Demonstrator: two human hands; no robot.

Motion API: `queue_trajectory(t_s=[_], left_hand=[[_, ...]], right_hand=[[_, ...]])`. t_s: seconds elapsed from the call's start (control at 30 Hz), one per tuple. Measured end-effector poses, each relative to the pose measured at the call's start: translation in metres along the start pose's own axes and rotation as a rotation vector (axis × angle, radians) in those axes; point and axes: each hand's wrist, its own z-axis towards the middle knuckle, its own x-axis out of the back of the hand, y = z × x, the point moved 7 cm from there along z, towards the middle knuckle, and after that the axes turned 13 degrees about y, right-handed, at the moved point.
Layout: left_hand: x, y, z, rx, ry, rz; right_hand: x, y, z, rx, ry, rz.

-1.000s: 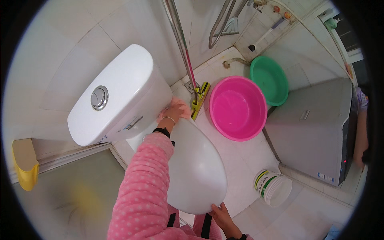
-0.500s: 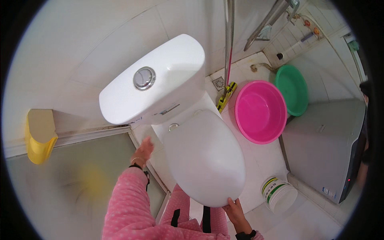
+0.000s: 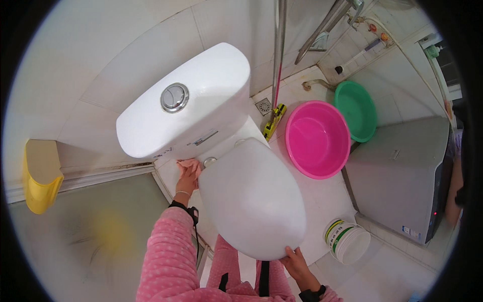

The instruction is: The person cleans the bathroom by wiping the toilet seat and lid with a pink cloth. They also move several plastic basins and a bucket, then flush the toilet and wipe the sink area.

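A white toilet stands in the middle, its tank (image 3: 216,75) topped by a round silver flush button (image 3: 174,97). The toilet lid (image 3: 254,201) is down over the bowl. At the left of the lid's hinge, my left hand (image 3: 186,182) presses a pink cloth (image 3: 189,165) against the toilet's side rim, fingers closed on it and partly hidden by it. My right hand (image 3: 297,263) grips the lid's front edge, with a fingertip on top and the other fingers partly hidden below.
To the right sit a pink basin (image 3: 318,140), a green basin (image 3: 355,111) and a grey appliance (image 3: 397,176). A white bucket (image 3: 349,244) stands on the floor nearby. A yellow-headed mop (image 3: 274,122) leans by the drain. A yellow holder (image 3: 43,173) hangs at left.
My left hand has moved up and forward to the toilet beside the hinge, and the pink cloth now shows clearly in it. My right hand stays on the lid's front edge.
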Motion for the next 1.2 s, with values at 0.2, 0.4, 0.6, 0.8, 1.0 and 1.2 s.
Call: queue_trajectory(t_s=[0.2, 0.4, 0.6, 0.8, 1.0, 1.2], left_hand=[[0.049, -0.037, -0.081, 0.374, -0.019, -0.253], [0.293, -0.001, -0.047, 0.337, 0.761, -0.560], [0.423, 0.076, 0.138, -0.277, 0.869, -0.033], [0.309, 0.094, 0.210, -0.341, 0.540, 0.281], [0.231, 0.030, 0.093, -0.529, 0.192, 0.403], [0.304, 0.000, 0.030, -0.393, 0.133, 0.196]], right_hand=[[-0.003, -0.003, -0.003, 0.026, -0.058, 0.011], [0.001, -0.004, -0.004, -0.018, -0.028, -0.008], [0.002, -0.005, -0.001, -0.022, -0.065, -0.027], [0.002, -0.005, -0.003, 0.002, -0.067, -0.003], [0.002, -0.010, -0.001, -0.013, -0.113, -0.041], [0.002, -0.011, -0.001, -0.025, -0.182, -0.045]])
